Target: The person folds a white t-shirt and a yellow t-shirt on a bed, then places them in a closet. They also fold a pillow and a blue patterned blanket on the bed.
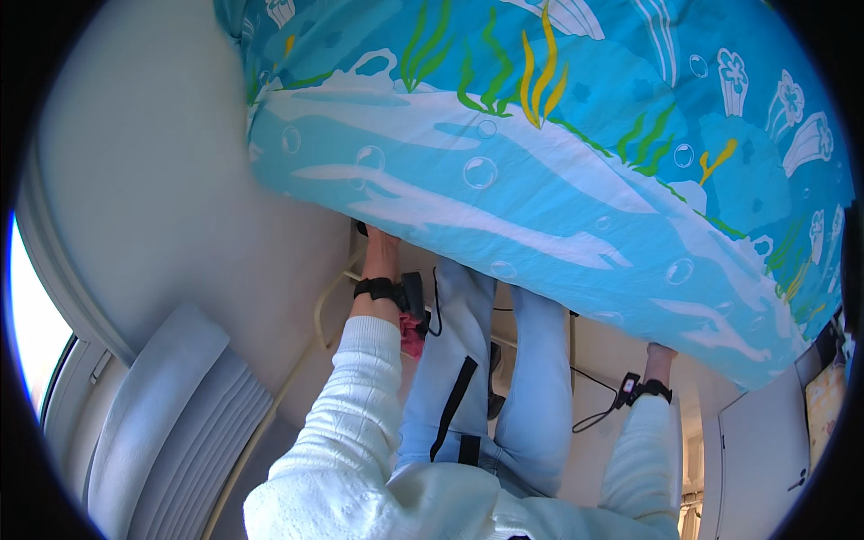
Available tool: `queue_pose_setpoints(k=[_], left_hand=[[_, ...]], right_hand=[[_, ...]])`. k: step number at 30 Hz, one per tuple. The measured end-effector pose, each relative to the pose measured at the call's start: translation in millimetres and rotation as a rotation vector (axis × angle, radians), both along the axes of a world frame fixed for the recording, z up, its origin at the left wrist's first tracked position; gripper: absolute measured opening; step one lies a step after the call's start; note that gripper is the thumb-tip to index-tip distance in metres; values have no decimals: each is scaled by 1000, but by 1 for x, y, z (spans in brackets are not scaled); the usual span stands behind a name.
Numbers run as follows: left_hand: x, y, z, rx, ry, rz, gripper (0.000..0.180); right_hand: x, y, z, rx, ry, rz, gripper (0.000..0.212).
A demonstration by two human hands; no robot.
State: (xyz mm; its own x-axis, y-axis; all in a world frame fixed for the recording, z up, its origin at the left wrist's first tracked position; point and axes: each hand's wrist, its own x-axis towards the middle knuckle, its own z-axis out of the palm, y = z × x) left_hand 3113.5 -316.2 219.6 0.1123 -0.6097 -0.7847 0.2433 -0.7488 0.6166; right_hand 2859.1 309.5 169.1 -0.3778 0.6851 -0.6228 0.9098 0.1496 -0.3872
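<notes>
A large blue cloth with an undersea print fills the upper part of the head view. It looks like bedding, with green and yellow seaweed, white shapes and bubbles. My left hand goes under its lower edge left of the middle; the fingers are hidden there. Farther right and nearer to me, my right hand meets the same edge, its fingers also behind the cloth. Whether either hand grips the cloth cannot be seen. Both wrists wear black straps with small dark devices and cables.
On the left are a pale wall, a bright window and a ribbed light-grey object. A reddish item shows by my left wrist. My legs stand below the cloth's edge. A white door is at the lower right.
</notes>
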Motion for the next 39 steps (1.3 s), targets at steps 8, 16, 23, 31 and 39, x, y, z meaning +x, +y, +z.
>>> queue_pose_setpoints(k=[8, 16, 23, 31, 39], left_hand=[[10, -26, 15, -101, -644, -412, 34], [3, -85, 105, -633, -1055, -698, 25], [-164, -197, 175, -1059, -924, -1105, 23], [-228, -338, 91, -1013, -839, -1598, 62], [-248, -407, 70, -333, -532, -1293, 83]], right_hand=[[16, 95, 7, 594, -367, 374, 44], [-2, 117, -36, -187, -220, -125, 34], [-36, 21, 129, 591, -131, 503, 17], [-165, -275, 191, 231, 755, 755, 21], [-244, -450, 146, 371, 796, 1107, 14]])
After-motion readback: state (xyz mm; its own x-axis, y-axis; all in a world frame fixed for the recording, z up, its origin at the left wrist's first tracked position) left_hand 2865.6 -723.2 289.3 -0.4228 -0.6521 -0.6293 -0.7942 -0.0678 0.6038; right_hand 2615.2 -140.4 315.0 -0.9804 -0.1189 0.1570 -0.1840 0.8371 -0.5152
